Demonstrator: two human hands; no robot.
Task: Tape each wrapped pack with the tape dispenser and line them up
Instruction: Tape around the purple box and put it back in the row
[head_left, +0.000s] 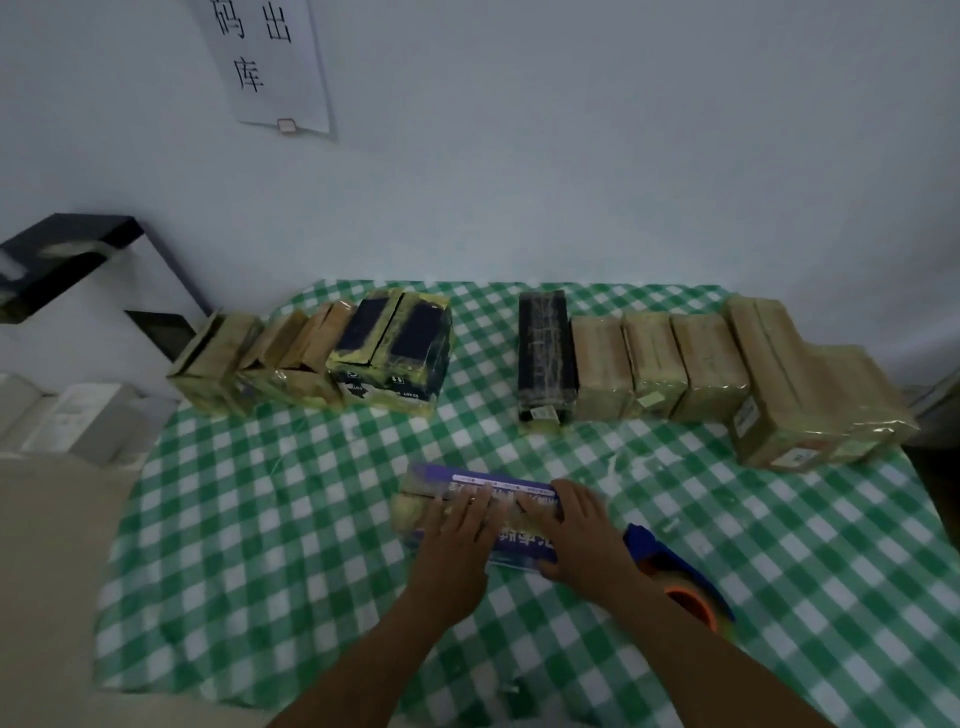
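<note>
The left hand (457, 525) and right hand (576, 535) lie flat on the pack (522, 548), their fingers straight and slightly spread, pressing it and gripping nothing. The pack rests under them on the checked tabletop (260, 519). The dispenser (675, 569) lies just right of the right fingers. Beyond the fingers stand rows of wrapped packs (654, 358).

Counter (260, 519) under green checked cloth, rows of wrapped packs (654, 364) at back, purple pack (467, 488) centre, tape dispenser (675, 577) beside it
</note>
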